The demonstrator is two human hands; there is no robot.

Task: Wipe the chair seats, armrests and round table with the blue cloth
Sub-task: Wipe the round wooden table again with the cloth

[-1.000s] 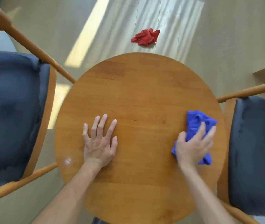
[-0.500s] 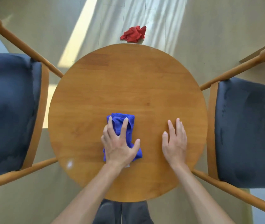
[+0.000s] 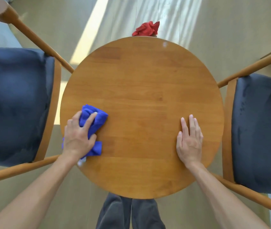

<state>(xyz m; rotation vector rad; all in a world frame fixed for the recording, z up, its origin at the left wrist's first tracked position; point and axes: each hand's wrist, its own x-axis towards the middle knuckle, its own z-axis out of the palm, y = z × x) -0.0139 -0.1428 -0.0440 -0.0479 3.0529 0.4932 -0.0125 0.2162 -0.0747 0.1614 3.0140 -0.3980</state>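
Observation:
The round wooden table fills the middle of the head view. A bunched blue cloth lies at its left edge. My left hand covers the cloth with fingers curled into its folds, gripping it against the tabletop. My right hand rests flat on the table's right side, fingers straight and together, holding nothing. A dark blue chair seat sits left of the table and another sits right of it, each framed by wooden armrests.
A crumpled red cloth lies on the floor just beyond the table's far edge. The left chair's armrest and the right chair's armrest angle in close to the table rim. My legs in dark trousers stand at the near edge.
The blue cloth went from under my right hand at the table's right side to my left hand, then slid left to the table's left edge. My right hand now rests flat.

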